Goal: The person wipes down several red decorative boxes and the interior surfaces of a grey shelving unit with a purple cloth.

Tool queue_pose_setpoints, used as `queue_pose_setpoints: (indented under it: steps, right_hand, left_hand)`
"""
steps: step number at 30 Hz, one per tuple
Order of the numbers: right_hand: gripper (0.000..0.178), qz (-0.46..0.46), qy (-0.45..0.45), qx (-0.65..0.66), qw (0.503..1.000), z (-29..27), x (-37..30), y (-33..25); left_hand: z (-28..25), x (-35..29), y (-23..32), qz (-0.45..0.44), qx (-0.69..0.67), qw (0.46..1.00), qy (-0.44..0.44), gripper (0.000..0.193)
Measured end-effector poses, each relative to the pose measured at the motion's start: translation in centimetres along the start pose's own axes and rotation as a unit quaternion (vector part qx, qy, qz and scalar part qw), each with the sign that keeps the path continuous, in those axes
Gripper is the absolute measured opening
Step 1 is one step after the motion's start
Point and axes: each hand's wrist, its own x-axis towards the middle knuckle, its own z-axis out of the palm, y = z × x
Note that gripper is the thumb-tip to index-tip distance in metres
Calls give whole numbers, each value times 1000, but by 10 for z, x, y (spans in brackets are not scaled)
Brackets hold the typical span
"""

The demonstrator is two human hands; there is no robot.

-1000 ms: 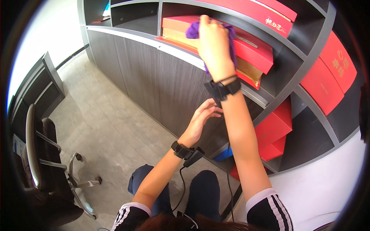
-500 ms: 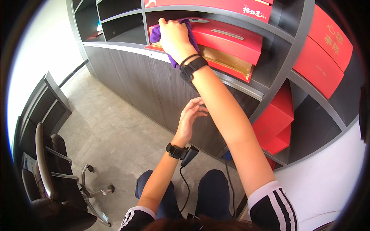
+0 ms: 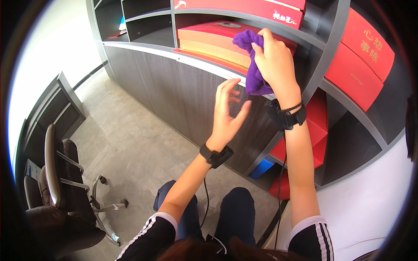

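A purple cloth (image 3: 257,74) is bunched in my right hand (image 3: 277,61), its lower end hanging over the shelf's front edge. That hand is at the right end of a long red gift box (image 3: 204,34) with a gold band, which lies on the middle shelf. My left hand (image 3: 227,111) is raised in front of the dark wood cabinet panel (image 3: 165,87), below and left of the cloth. Its fingers are apart and slightly curled, with nothing in them. Black straps with small devices circle both wrists.
Another red box (image 3: 244,9) lies on the shelf above. More red boxes (image 3: 361,56) stand in the right-hand compartments, and a blue item (image 3: 262,167) sits low beneath them. A dark office chair (image 3: 56,174) stands at the left on the grey floor (image 3: 126,135). Thin cables hang from the wrist devices.
My right hand has carried the purple cloth from the left end of the box to its right end. My left hand has risen and spread its fingers.
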Motion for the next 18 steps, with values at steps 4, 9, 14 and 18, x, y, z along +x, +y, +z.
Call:
queue_pose_setpoints:
  steps: [4,9,14,18]
  right_hand:
    - [22,3,-9,32,999,0,-2,2]
    - [20,-16,-23,20,999,6,2,1]
    - [22,-42,-40,-36,998,29,19,-10]
    - [26,-29,-80,-19,996,67,40,-31]
  left_hand:
    - [26,11,7,-24,-68,997,15,52]
    - [35,22,-3,-94,-215,969,75,30]
    - [10,26,-9,-101,-244,953,147,16]
    - [-18,37,-24,-108,-237,948,180,24]
